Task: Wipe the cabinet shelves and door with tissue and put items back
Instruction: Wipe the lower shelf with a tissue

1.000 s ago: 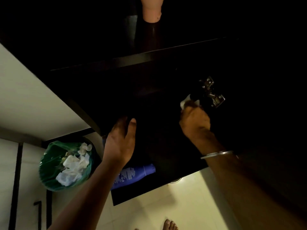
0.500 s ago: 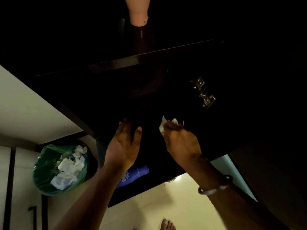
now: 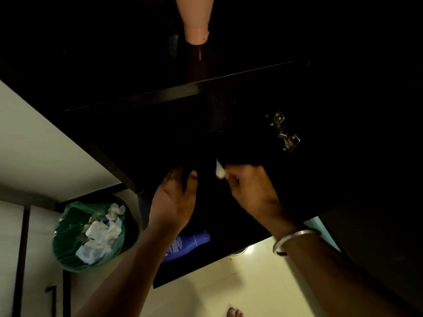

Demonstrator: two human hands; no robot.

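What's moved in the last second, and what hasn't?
The right hand, gripping the tissue, slid from beside the hinge down-left toward the left hand. The left hand stayed flat on the dark cabinet panel; blue bottle and bin unmoved.

Green-lined bin (image 3: 91,236) is sitting on the pale floor (image 3: 229,284) at lower left, holding crumpled white paper. A bare foot (image 3: 233,312) is showing at bottom edge.

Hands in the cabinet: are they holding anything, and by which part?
The right hand grips a wad of white tissue; only one end pokes out past the fingers. The left hand holds nothing, fingers resting on the dark shelf.
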